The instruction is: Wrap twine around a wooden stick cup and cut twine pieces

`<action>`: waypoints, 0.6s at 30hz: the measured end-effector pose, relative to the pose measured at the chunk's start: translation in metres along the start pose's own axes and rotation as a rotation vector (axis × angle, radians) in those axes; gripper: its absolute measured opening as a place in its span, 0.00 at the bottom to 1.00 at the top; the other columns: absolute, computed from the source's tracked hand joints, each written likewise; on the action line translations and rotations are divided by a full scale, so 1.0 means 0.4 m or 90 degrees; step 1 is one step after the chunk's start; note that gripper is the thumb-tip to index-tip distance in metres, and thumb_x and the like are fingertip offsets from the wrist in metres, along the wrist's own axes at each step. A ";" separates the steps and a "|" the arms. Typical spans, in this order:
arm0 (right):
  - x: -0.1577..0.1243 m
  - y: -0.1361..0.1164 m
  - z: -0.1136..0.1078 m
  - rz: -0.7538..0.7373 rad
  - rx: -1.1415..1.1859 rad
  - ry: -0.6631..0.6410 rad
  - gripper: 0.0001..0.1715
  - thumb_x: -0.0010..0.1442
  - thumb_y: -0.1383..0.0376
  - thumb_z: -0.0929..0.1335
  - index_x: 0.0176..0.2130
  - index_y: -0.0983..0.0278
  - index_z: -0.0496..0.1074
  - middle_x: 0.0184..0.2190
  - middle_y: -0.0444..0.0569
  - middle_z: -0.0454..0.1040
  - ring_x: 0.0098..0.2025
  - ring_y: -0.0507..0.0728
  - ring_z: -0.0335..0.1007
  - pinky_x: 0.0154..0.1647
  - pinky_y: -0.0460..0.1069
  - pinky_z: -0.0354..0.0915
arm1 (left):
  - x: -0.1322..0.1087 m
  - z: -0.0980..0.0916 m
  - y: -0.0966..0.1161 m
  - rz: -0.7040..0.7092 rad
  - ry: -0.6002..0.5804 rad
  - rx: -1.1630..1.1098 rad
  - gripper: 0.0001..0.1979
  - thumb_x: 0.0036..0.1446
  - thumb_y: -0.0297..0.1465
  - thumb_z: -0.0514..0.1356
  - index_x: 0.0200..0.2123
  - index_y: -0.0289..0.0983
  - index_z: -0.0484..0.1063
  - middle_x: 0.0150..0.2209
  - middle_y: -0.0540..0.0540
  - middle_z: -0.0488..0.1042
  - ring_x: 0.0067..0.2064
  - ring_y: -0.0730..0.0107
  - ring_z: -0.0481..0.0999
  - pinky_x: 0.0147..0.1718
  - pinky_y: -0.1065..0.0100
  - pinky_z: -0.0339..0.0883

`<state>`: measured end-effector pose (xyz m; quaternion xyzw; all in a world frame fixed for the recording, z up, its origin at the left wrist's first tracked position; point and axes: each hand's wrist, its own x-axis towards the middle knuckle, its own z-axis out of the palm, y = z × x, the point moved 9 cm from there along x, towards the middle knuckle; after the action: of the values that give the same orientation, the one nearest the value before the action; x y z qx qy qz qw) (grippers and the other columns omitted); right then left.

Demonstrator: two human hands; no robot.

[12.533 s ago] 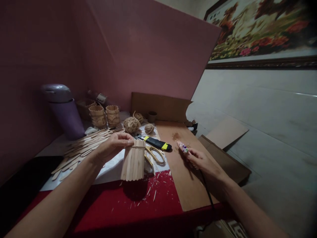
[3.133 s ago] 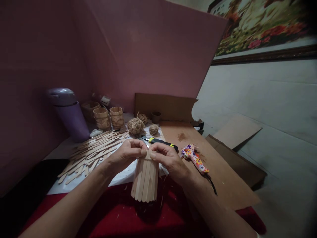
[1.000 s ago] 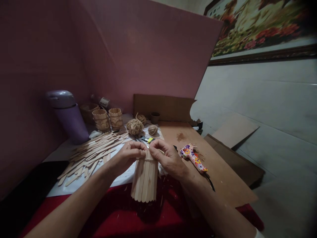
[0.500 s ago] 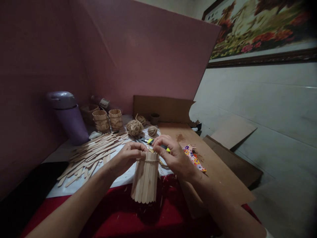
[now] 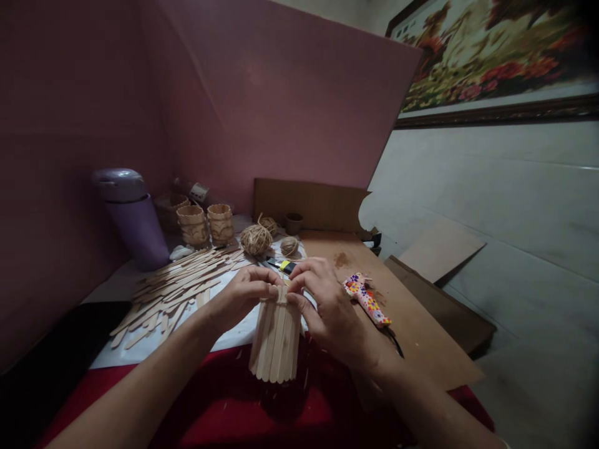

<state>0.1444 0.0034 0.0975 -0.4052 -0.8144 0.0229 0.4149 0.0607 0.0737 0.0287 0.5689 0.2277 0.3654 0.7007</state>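
Note:
A tapered cup of pale craft sticks [image 5: 275, 343] stands in front of me above the red cloth, its rounded stick ends facing down. A band of twine [image 5: 281, 302] wraps it near the top. My left hand [image 5: 243, 294] pinches the upper left rim between thumb and fingertips. At the upper right, my right hand [image 5: 322, 305] has its thumb on the twine band and its fingers over the rim. Whether a loose twine end lies between the fingertips is hidden. Just behind the hands lies a yellow and black utility knife [image 5: 286, 267].
Loose craft sticks [image 5: 173, 293] are heaped on white paper at left, near a purple flask [image 5: 135, 224]. Behind stand two decorated stick cups [image 5: 220, 224] and twine balls [image 5: 256, 239]. A flowered glue gun [image 5: 367, 299] rests on the brown board [image 5: 430, 346] at right.
My right hand has come down from above the rim onto the twine band, its thumb now against the cup's side. My left hand keeps its pinch. The view has shifted slightly.

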 end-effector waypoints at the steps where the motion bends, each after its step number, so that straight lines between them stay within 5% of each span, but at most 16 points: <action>1: 0.001 -0.003 0.005 -0.003 -0.015 -0.006 0.05 0.58 0.72 0.63 0.32 0.63 0.65 0.40 0.52 0.67 0.48 0.59 0.59 0.51 0.57 0.58 | 0.000 0.000 0.000 -0.002 0.000 -0.002 0.04 0.41 0.26 0.62 0.24 0.32 0.75 0.25 0.46 0.72 0.29 0.71 0.68 0.31 0.69 0.58; 6: 0.012 -0.004 -0.007 -0.006 -0.062 0.034 0.06 0.56 0.73 0.62 0.31 0.62 0.63 0.41 0.54 0.66 0.48 0.62 0.58 0.50 0.60 0.57 | 0.001 -0.001 -0.001 -0.007 0.003 -0.002 0.04 0.41 0.26 0.62 0.25 0.32 0.76 0.25 0.45 0.73 0.29 0.70 0.68 0.32 0.69 0.58; 12: 0.007 0.046 -0.121 0.069 0.013 0.265 0.06 0.61 0.70 0.60 0.32 0.61 0.62 0.38 0.50 0.65 0.45 0.59 0.61 0.48 0.57 0.58 | 0.001 -0.002 0.001 0.004 0.002 0.038 0.04 0.42 0.27 0.62 0.25 0.32 0.75 0.26 0.45 0.72 0.29 0.70 0.67 0.30 0.69 0.56; 18: -0.002 0.049 -0.031 0.112 0.102 0.061 0.08 0.64 0.66 0.61 0.34 0.61 0.67 0.39 0.50 0.68 0.45 0.58 0.61 0.48 0.55 0.58 | 0.002 -0.002 0.001 0.007 0.000 0.043 0.04 0.43 0.27 0.62 0.25 0.32 0.75 0.26 0.45 0.71 0.29 0.71 0.66 0.31 0.69 0.56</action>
<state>0.1659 0.0123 0.0981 -0.4410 -0.7506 0.1045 0.4808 0.0605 0.0749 0.0288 0.5936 0.2365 0.3614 0.6790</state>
